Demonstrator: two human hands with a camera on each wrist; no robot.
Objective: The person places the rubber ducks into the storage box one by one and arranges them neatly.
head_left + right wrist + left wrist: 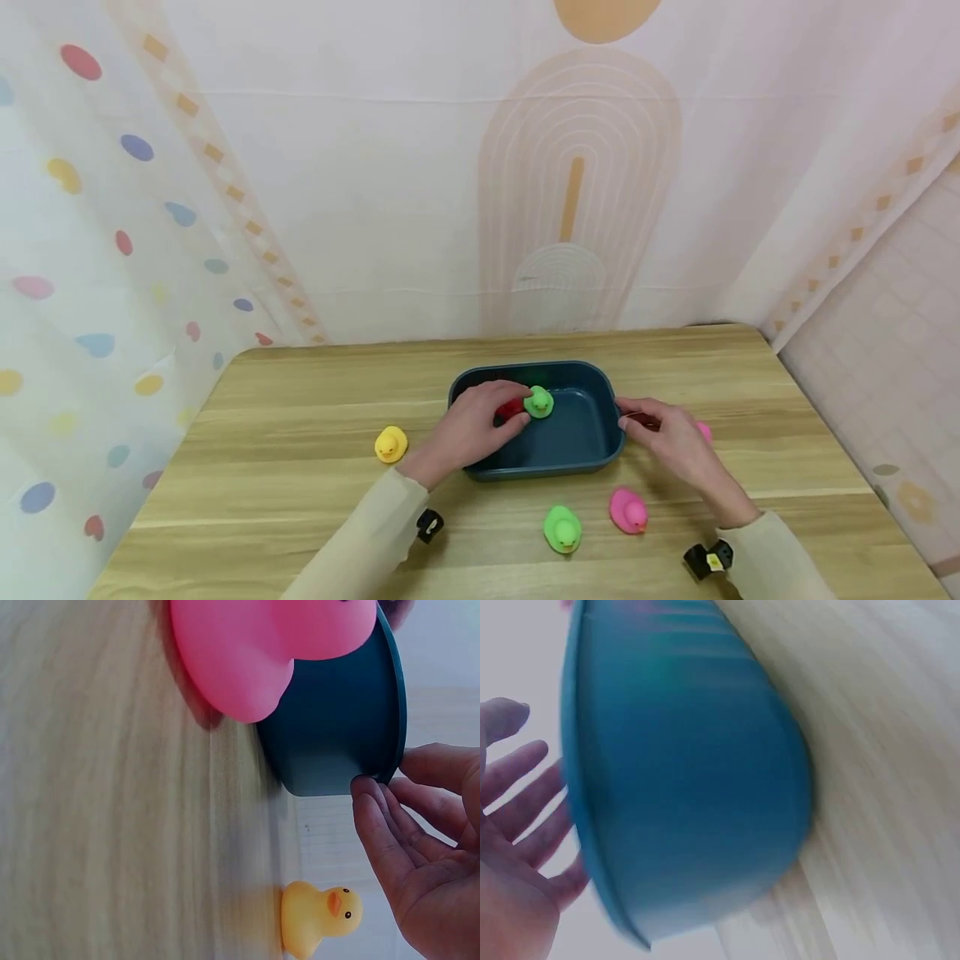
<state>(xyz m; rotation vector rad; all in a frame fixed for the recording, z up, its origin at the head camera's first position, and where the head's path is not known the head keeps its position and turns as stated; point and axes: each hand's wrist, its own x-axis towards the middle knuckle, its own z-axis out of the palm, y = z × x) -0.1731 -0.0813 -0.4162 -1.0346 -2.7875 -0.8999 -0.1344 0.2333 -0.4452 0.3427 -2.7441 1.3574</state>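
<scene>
A dark teal plastic tub [550,472] stands on the table, its rounded end large in the left wrist view. My left hand [476,425] reaches over its left side with the fingers spread and loosely bent. Its fingertips are right beside a green rubber duck [539,402] inside the tub, and something red [510,408] shows behind the fingers. At the opposite end, my right hand [671,437] pinches the tub's rim between thumb and fingers. A pink rubber duck [240,652] sits close by that hand, mostly covered by it in the head view.
Outside the tub, a yellow duck [391,445] sits to the left. In front are a green duck [562,529] and another pink duck [628,510]. The right wrist view has a yellow duck [319,919] beyond the tub. A patterned curtain [390,208] hangs behind the table.
</scene>
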